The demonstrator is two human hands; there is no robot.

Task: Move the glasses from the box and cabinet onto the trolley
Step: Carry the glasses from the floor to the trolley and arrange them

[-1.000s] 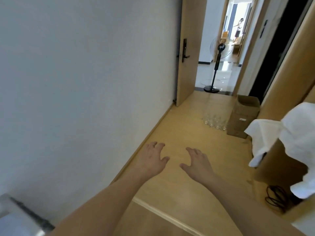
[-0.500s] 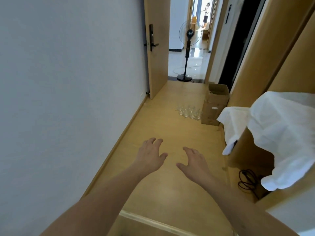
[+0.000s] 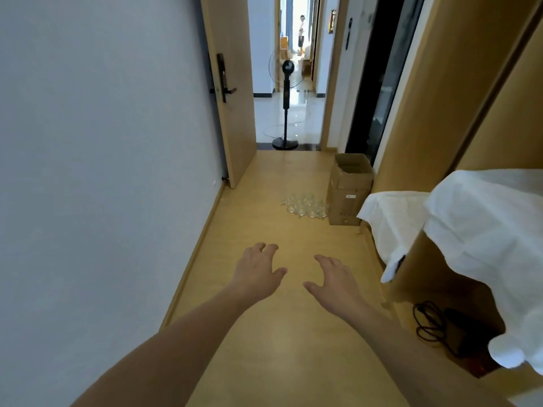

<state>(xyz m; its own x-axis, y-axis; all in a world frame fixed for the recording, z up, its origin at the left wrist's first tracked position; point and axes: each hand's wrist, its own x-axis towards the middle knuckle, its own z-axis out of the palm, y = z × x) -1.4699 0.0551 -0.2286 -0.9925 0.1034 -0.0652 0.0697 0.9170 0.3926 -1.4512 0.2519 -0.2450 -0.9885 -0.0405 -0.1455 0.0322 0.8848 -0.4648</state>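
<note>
Several clear glasses (image 3: 304, 206) stand in a cluster on the wooden floor, down the hallway ahead. Right beside them, on their right, an open brown cardboard box (image 3: 349, 188) stands upright. My left hand (image 3: 258, 271) and my right hand (image 3: 335, 282) are stretched out in front of me above the floor, palms down, fingers relaxed and spread. Both hold nothing and are well short of the glasses. No trolley is in sight.
A white wall runs along the left, with an open wooden door (image 3: 232, 92) at its end. A standing fan (image 3: 285, 104) is in the doorway beyond. White cloth (image 3: 476, 230) drapes wooden furniture at the right, with a black cable (image 3: 432, 324) on the floor. A person (image 3: 301, 30) stands far off.
The view has swung left and moved forward along the hallway, so the glasses and box appear nearer and more central. Both hands stay out in front, holding nothing.
</note>
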